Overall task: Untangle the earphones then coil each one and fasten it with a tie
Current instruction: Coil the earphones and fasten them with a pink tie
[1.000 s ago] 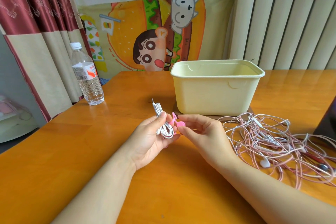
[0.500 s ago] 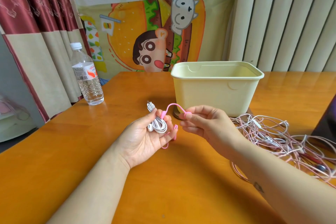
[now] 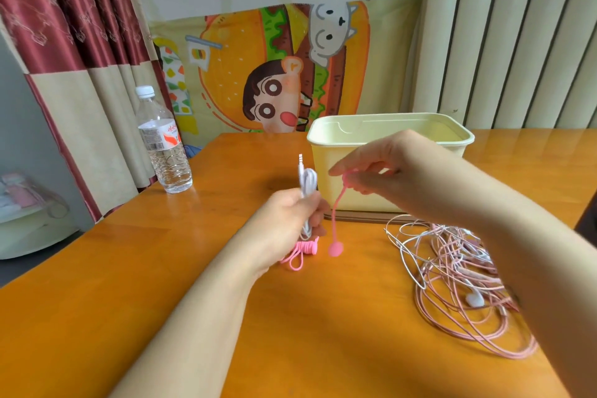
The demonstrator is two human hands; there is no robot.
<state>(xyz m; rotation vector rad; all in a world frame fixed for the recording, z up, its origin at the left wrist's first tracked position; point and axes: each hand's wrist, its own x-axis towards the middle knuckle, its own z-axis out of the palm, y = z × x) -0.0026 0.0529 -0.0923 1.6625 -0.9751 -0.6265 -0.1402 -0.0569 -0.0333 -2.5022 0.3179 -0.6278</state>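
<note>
White coil [image 3: 308, 182] gripped upright in left hand [image 3: 289, 220] above table [image 3: 161, 268]; right hand [image 3: 381, 168] pinches pink tie [image 3: 337, 212] dangling just beside it. Risk: a loosened grip would let loops spring apart before tie wraps them

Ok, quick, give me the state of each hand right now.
Left hand: gripping the coiled white earphone.
Right hand: pinching the top end of the pink tie, which hangs down from it.
</note>
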